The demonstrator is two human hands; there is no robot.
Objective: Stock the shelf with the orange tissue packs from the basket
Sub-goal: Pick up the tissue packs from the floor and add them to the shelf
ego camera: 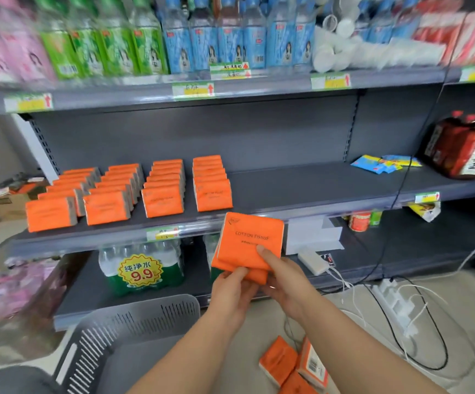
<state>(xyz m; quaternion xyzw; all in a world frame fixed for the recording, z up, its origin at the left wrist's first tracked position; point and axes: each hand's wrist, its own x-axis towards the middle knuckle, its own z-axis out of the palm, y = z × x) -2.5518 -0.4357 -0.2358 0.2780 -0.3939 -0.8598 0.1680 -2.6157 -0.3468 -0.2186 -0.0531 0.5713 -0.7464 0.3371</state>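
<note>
Packs (249, 243), pinched together by the left hand (232, 294) and right hand (286, 282) just before the shelf (301, 189) edge, should be squared up and stood upright as a fifth row beside the rightmost row (212, 191), faces forward.

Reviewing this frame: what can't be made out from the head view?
All head view:
- held tissue packs: count unclear; left hand and right hand cover their lower edges.
- basket: interior partly behind left forearm, cut by bottom edge.
- top-shelf bottles: labels motion-blurred.
</note>
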